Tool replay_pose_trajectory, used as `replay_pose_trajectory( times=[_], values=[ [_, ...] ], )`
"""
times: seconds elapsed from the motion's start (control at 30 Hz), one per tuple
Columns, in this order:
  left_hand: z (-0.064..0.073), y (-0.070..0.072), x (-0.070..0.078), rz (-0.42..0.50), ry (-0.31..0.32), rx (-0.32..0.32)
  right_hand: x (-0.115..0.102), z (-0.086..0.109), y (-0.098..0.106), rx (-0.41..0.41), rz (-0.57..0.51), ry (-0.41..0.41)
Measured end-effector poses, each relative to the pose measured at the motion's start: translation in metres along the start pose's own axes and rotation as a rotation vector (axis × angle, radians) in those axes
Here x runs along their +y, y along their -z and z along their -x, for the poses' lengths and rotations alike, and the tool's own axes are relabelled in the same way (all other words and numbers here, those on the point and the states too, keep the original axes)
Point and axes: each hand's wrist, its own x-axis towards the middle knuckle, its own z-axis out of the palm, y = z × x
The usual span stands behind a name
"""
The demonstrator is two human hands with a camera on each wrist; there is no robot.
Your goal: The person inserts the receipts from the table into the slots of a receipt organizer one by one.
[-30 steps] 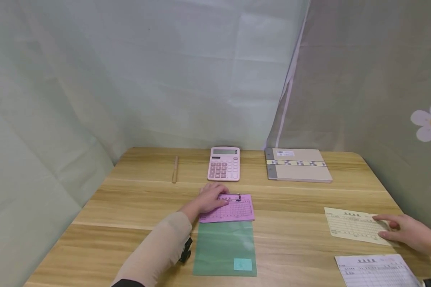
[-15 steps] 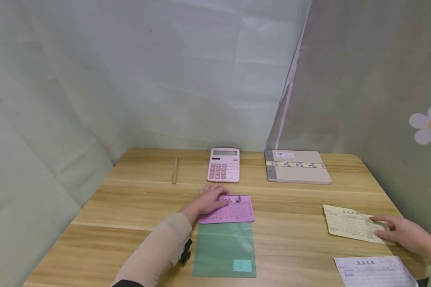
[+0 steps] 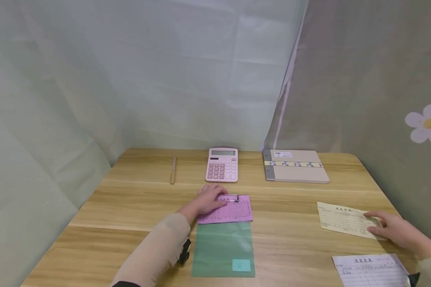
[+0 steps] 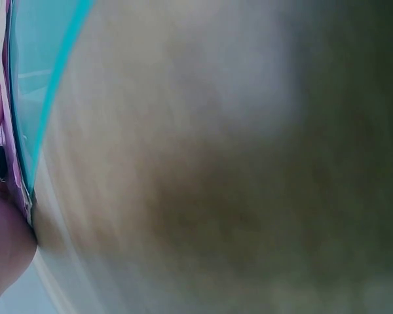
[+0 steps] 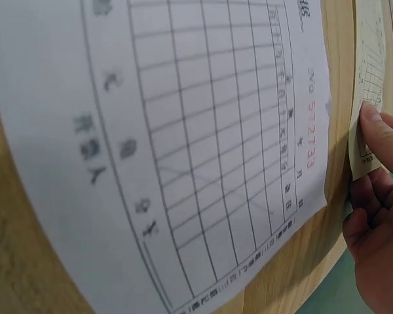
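On the table lies a green clipboard (image 3: 222,249) with a pink form (image 3: 233,215) under its metal clip (image 3: 233,198). My left hand (image 3: 210,199) holds the clipboard at its upper left corner, thumb by the clip; its other fingers are partly hidden. At the right, my right hand (image 3: 398,231) pinches the right end of a pale yellow form (image 3: 344,219), thumb on top in the right wrist view. A white form (image 3: 371,271) with a printed grid lies nearer to me, below the yellow one. The left wrist view is mostly blurred.
A pink calculator (image 3: 222,164) stands behind the clipboard. Farther right lies a beige album (image 3: 296,166) with a patterned band. A thin wooden stick (image 3: 173,170) is at the back left. Curtains (image 3: 201,79) hang behind the table.
My right hand has taken hold of the yellow form; both have shifted slightly to the left, and its left end has turned a little away from me. The left hand stays on the clipboard.
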Motion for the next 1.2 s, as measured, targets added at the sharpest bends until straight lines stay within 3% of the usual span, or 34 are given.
replay_pose_trajectory(
  times=[0.47,1.2],
  values=[
    [-0.001,-0.002,0.0,-0.014,-0.009,0.007,-0.012,-0.01,-0.005,0.034,-0.092,-0.048],
    [-0.002,-0.002,-0.002,-0.013,0.007,0.001,-0.088,-0.056,-0.006,0.059,-0.377,0.002]
  ],
)
